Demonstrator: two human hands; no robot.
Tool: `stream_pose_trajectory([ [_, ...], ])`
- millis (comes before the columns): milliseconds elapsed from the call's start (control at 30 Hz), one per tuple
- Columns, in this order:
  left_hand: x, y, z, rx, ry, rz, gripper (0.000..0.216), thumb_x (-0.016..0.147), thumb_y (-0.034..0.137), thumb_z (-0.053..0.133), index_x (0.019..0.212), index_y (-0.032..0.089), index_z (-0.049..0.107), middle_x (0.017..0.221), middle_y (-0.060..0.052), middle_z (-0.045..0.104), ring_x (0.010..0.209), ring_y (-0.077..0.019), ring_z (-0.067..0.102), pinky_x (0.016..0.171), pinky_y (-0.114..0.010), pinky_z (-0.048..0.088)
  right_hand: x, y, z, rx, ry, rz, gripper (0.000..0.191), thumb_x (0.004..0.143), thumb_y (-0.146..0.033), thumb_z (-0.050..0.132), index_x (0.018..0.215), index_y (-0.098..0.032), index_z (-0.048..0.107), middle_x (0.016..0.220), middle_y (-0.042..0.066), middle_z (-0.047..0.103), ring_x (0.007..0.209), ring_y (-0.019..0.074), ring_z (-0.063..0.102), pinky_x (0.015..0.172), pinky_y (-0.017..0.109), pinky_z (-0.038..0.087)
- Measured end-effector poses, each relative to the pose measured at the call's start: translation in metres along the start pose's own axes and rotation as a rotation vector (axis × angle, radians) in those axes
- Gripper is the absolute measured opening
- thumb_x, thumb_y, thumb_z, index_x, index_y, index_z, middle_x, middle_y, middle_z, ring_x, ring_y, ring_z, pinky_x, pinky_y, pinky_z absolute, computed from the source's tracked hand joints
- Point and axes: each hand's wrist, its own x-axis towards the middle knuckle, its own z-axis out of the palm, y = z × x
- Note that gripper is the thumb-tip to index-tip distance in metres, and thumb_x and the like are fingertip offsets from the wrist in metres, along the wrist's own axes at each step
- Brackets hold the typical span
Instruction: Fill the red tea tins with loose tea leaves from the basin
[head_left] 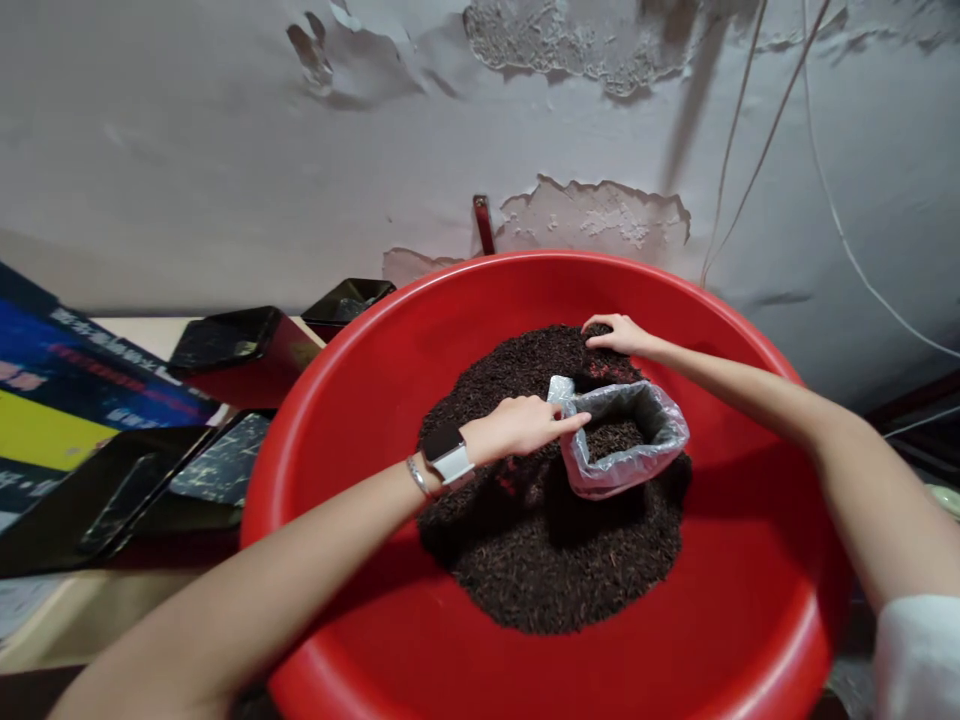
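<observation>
A heap of dark, dried tea leaves [555,590] lies in a large round red basin [360,620]. Over the heap, a box-shaped clear plastic bag [664,435] stands open at the top, with some leaves inside. My left hand [521,425], with a watch and bracelet at the wrist, grips the bag's left rim; its index finger reaches over the edge and the thumb is hidden. Behind the bag, my right hand [616,335] is curled round a clump of leaves at the heap's far edge.
Several dark, open boxes, one of them a red-sided box [244,355], stand left of the basin, some with plastic liners. A blue and yellow printed panel [82,390] leans there. Behind rises a peeling wall [225,150] with hanging cords [750,150] at right.
</observation>
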Motion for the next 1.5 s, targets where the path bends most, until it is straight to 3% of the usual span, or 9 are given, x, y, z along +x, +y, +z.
stream_pose_trajectory([
  [167,0.001,-0.006,-0.004,0.029,-0.028,0.053,0.081,0.086,0.075,0.009,0.113,0.024,0.066,0.100,-0.013,0.070,0.089,-0.0296,0.066,0.075,-0.036,0.047,-0.059,-0.047,-0.041,0.145,0.054,-0.264,0.035,0.074,-0.031,0.064,0.105,-0.017,0.068,0.097,0.001,0.068,0.090,0.0178,0.062,0.085,0.029,0.045],
  [333,0.000,-0.011,-0.016,-0.014,0.104,0.008,0.077,0.090,0.069,0.008,0.114,0.023,0.065,0.099,-0.010,0.070,0.091,-0.0282,0.065,0.075,-0.033,0.046,-0.114,-0.065,-0.030,0.092,-0.021,-0.531,0.037,0.075,-0.031,0.065,0.111,-0.019,0.067,0.104,0.006,0.066,0.095,0.0200,0.061,0.088,0.032,0.045],
  [467,0.002,-0.020,-0.019,-0.002,0.222,-0.054,0.073,0.092,0.066,0.010,0.114,0.023,0.065,0.101,-0.009,0.070,0.092,-0.0284,0.065,0.075,-0.033,0.046,-0.121,-0.062,-0.020,-0.017,-0.161,-0.564,0.043,0.079,-0.036,0.067,0.119,-0.022,0.065,0.105,0.007,0.064,0.095,0.0202,0.061,0.086,0.033,0.046],
  [633,0.004,-0.025,-0.018,0.132,0.221,-0.078,0.064,0.093,0.062,0.016,0.112,0.023,0.064,0.104,-0.010,0.069,0.095,-0.0292,0.064,0.077,-0.034,0.046,-0.119,-0.063,-0.022,0.045,-0.283,-0.533,0.041,0.080,-0.036,0.069,0.120,-0.024,0.066,0.117,0.006,0.067,0.105,0.0194,0.062,0.095,0.032,0.043],
  [800,0.006,-0.021,-0.014,0.144,0.199,-0.079,0.068,0.093,0.063,0.013,0.098,0.019,0.066,0.102,-0.012,0.069,0.095,-0.0286,0.064,0.077,-0.034,0.048,-0.126,-0.070,-0.028,0.093,-0.347,-0.433,0.049,0.086,-0.041,0.062,0.132,-0.025,0.057,0.114,0.004,0.070,0.097,0.0164,0.066,0.086,0.026,0.046],
  [967,0.012,-0.028,-0.006,0.135,0.166,-0.120,0.053,0.094,0.053,0.024,0.102,0.019,0.064,0.113,-0.013,0.067,0.100,-0.0290,0.064,0.080,-0.036,0.049,-0.124,-0.067,-0.031,0.169,-0.207,-0.363,0.042,0.094,-0.044,0.044,0.117,-0.018,0.067,0.094,0.004,0.073,0.075,0.0129,0.065,0.073,0.024,0.047],
  [1200,0.027,-0.055,0.006,0.178,0.040,-0.255,0.047,0.093,0.046,0.033,0.117,0.015,0.059,0.126,-0.017,0.060,0.112,-0.0310,0.059,0.088,-0.037,0.048,-0.108,-0.043,-0.038,0.387,0.030,-0.067,0.052,0.095,-0.054,0.038,0.091,-0.013,0.070,0.078,0.007,0.070,0.068,0.0139,0.063,0.065,0.024,0.047],
  [1367,0.042,-0.073,0.047,0.029,0.033,-0.150,0.082,0.080,0.058,0.053,0.140,0.006,0.037,0.141,-0.023,0.044,0.128,-0.0305,0.047,0.104,-0.034,0.037,-0.094,-0.014,-0.040,0.336,0.148,0.053,0.051,0.096,-0.050,0.037,0.086,-0.012,0.069,0.072,0.007,0.068,0.063,0.0144,0.062,0.062,0.025,0.047],
  [1500,0.055,-0.070,0.086,-0.067,0.033,-0.037,0.110,0.069,0.066,0.060,0.147,0.000,0.018,0.155,-0.026,0.018,0.145,-0.0342,0.016,0.115,-0.040,0.020,-0.089,-0.003,-0.040,0.278,0.156,0.073,0.049,0.097,-0.048,0.036,0.085,-0.013,0.068,0.071,0.007,0.068,0.064,0.0150,0.063,0.067,0.026,0.047],
])
